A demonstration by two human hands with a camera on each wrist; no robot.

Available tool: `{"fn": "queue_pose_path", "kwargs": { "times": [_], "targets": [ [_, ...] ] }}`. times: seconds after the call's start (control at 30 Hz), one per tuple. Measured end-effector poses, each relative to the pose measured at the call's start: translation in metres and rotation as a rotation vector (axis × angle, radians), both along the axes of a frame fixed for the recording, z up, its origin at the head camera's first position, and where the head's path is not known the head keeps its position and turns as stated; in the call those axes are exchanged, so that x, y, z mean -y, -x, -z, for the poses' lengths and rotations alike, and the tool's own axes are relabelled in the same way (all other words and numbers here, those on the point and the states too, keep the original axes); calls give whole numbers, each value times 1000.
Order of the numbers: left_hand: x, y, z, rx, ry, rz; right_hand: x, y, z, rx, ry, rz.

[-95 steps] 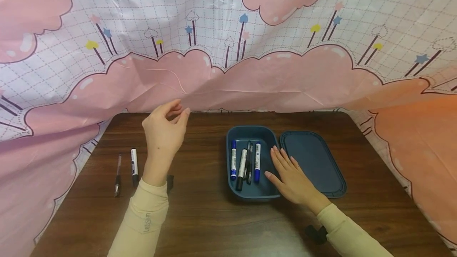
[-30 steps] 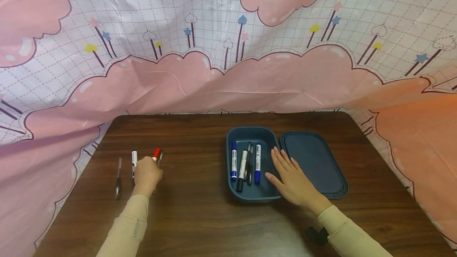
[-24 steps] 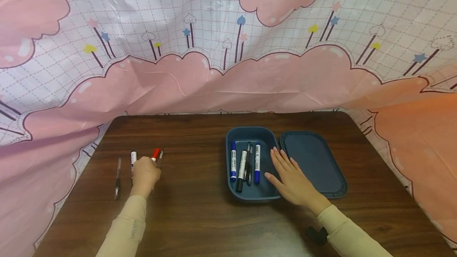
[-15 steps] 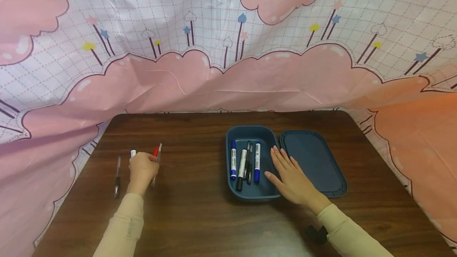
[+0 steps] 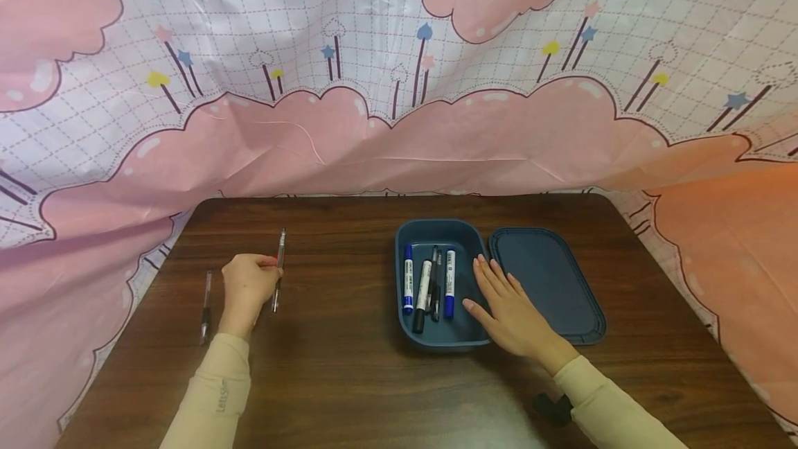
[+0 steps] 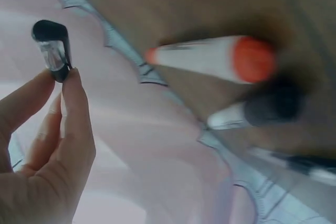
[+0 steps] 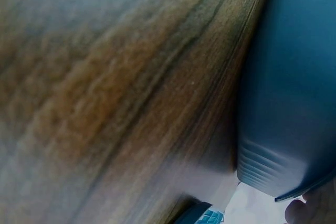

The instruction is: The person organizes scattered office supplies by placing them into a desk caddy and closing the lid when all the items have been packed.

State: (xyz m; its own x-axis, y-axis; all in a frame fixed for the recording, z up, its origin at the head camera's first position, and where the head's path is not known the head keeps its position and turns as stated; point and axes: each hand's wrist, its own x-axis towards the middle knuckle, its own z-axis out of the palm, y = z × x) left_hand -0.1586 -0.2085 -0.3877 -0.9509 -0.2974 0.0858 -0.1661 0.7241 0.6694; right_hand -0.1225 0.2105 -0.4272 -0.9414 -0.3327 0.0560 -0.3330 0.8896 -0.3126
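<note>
My left hand (image 5: 248, 289) pinches a clear pen (image 5: 280, 270) between thumb and fingertips, above the left part of the table. In the left wrist view the pen's black-capped end (image 6: 54, 51) points at the camera. A red-capped whiteboard marker (image 6: 210, 59), a black-capped marker (image 6: 254, 109) and another pen (image 6: 299, 164) lie near that hand. The head view has the hand covering most of both markers. My right hand (image 5: 514, 307) rests with straight fingers on the right rim of a blue box (image 5: 441, 346). Blue-capped markers (image 5: 449, 284), a black-capped marker (image 5: 422, 296) and black pens (image 5: 436, 286) lie inside.
A flat blue lid (image 5: 548, 286) lies on the table right of the box, partly under my right hand. One clear pen (image 5: 206, 307) lies at the table's left. A patterned cloth (image 5: 399, 137) hangs behind the dark wooden table (image 5: 349, 393).
My left hand came down from above the table to the pens and took hold of the clear pen. The pen is now lifted slightly. My right hand has stayed on the box.
</note>
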Motion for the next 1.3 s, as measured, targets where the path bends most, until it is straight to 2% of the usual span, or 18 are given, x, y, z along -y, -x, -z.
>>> {"fn": "queue_pose_path", "kwargs": {
  "times": [0.1,0.37,0.53,0.7,1.0,1.3],
  "targets": [
    [-6,1,-10,-26,-25,22,0,0,0,2,-1,2],
    [-27,2,-35,-83,-62,18,0,1,0,4,1,6],
    [-39,3,-44,-76,-100,30,0,1,0,0,1,2],
    [-54,6,-48,-62,-136,70,0,1,0,-6,-3,3],
    [-93,11,-48,-82,-158,169,0,0,-1,-2,3,-1],
    [-131,17,-41,-56,-219,220,0,1,-1,4,7,2]
  ]
}}
